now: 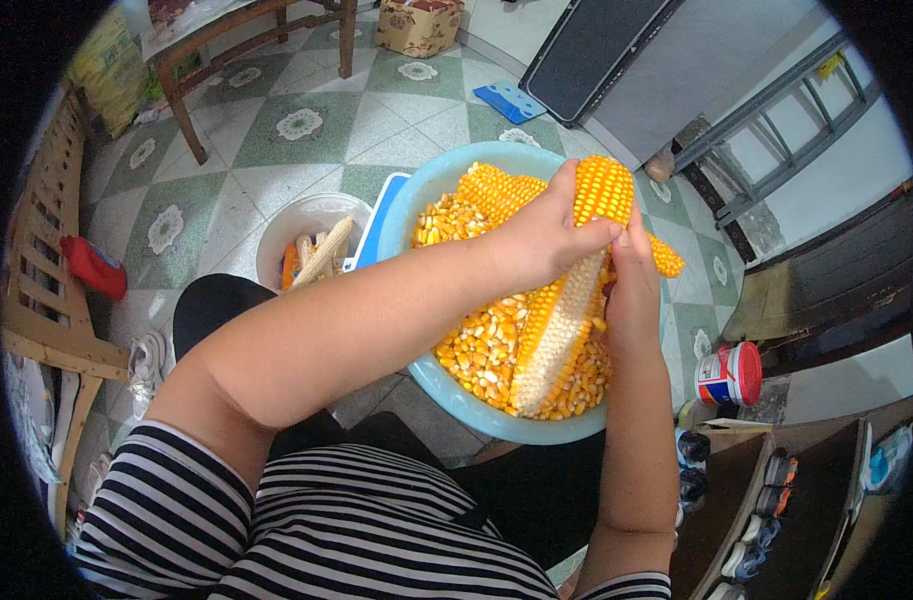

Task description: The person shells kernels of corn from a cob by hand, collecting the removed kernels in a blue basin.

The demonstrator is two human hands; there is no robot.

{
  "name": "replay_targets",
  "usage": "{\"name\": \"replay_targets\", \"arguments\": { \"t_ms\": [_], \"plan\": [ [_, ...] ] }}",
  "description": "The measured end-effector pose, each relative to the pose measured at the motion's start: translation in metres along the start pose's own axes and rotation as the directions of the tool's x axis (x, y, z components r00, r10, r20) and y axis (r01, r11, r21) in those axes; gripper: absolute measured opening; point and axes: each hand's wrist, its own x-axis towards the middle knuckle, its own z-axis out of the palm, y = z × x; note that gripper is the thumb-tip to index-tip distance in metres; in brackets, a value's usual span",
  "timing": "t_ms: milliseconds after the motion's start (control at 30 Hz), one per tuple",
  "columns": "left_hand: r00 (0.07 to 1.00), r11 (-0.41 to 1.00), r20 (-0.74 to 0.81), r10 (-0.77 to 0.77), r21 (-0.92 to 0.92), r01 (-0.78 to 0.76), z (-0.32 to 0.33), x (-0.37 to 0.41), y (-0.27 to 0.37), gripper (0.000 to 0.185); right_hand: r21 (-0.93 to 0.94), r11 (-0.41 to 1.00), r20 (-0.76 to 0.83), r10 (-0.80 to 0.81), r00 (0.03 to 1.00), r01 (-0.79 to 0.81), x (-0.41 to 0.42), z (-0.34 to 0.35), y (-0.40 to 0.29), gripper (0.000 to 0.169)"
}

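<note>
Both hands are wrapped around a yellow corn ear [552, 360], which slants over a light blue basin [419, 360]. My left hand [554, 232] grips it from the left, and my right hand [634, 274] from the right. The two thumbs meet at the ear's middle and hide part of it. A pale band of bare cob runs from the thumbs to the near end, with kernels on either side; the far end is fully covered. Loose corn kernels [486, 345] fill the basin beneath. Other unshelled ears [494, 191] lie at its far side and another corn ear [666, 256] at the right.
A white bucket [273, 225] left of the basin holds bare cobs [325, 251]. A blue-and-white object [378, 221] stands between them. A wooden table [179, 112] is at the far left, a red bottle [93, 266] on the floor, a paint pail [730, 373] and shoe rack [749, 480] at right.
</note>
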Motion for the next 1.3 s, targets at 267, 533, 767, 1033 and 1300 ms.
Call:
{"name": "replay_targets", "arguments": {
  "t_ms": [267, 533, 767, 1033, 1300],
  "plan": [
    [0.990, 0.862, 0.064, -0.125, -0.487, 0.141, -0.001, 0.001, 0.016, 0.057, -0.012, 0.999, -0.071, -0.040, 0.997, 0.039, -0.002, -0.001, -0.001, 0.055],
    [0.999, 0.997, -0.023, 0.043, -0.069, -0.045, 0.006, 0.005, -0.008, 0.073, -0.124, 0.988, -0.105, -0.109, 0.989, 0.095, -0.008, 0.003, -0.002, 0.053],
    [0.997, 0.975, 0.013, -0.071, -0.212, 0.072, 0.000, 0.001, 0.009, 0.070, -0.032, 0.994, -0.109, -0.105, 0.988, 0.102, -0.008, 0.005, -0.001, 0.056],
    [0.998, 0.964, 0.001, -0.062, -0.259, 0.060, 0.001, 0.005, -0.002, 0.055, -0.238, 0.962, -0.074, -0.157, 0.985, 0.136, -0.011, 0.001, 0.008, 0.058],
    [0.999, 0.993, -0.040, -0.008, 0.113, 0.013, 0.006, -0.001, 0.000, 0.063, -0.142, 0.986, -0.100, -0.106, 0.989, 0.091, -0.009, 0.000, 0.005, 0.062]
  ]
}}
